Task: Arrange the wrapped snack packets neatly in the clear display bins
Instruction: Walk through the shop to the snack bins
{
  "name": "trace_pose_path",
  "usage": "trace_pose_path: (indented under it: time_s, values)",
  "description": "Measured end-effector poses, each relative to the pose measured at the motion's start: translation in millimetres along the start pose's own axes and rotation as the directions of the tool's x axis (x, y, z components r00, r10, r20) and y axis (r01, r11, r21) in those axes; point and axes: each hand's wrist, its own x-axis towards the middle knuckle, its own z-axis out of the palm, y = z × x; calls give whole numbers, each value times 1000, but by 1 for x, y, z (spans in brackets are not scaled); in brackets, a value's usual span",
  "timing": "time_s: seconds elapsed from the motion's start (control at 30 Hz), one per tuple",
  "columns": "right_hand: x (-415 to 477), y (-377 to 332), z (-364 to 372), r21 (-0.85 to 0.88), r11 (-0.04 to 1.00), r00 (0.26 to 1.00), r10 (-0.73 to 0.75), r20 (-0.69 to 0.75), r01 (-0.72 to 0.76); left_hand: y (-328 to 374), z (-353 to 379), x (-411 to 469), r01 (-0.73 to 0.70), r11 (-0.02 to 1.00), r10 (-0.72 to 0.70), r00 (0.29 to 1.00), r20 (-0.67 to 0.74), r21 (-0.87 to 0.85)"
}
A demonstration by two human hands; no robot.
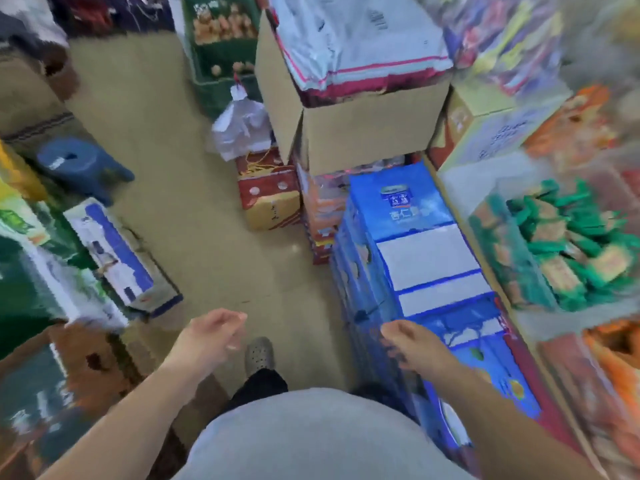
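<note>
Green wrapped snack packets (568, 247) lie heaped in a clear display bin (491, 237) at the right. Below it another clear bin (568, 368) holds orange packets (620, 358), and more orange packets (575, 129) fill a bin further back. My left hand (207, 337) hangs over the floor, its fingers loosely curled, holding nothing. My right hand (412, 344) hovers over the blue cartons, fingers loosely curled and empty, left of the bins. The picture is blurred by motion.
Stacked blue cartons (415, 244) stand between me and the bins. An open cardboard box (360, 129) with plastic bags sits on top of a stack ahead. A blue stool (79, 164), boxes (117, 258) and a red-and-tan carton (268, 199) line the tan floor (166, 126). My shoe (259, 355) shows below.
</note>
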Motion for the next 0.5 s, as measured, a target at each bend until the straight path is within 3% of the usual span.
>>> trace_pose_path:
  time_s: [0.1,0.2,0.3,0.5]
  values:
    - [2,-22,1,200,979,990,73,-124,-47,65,-21,55,-78,991,60,986,154,113]
    - [7,-39,-8,266,963,957,123,-262,-51,129,-13,99,-198,969,146,943,299,151]
    - [13,-50,-26,341,939,905,185,-384,-48,186,27,127,-311,931,204,877,436,190]
    - [30,-47,-95,327,945,792,194,-579,8,271,137,135,-518,833,284,705,650,198]
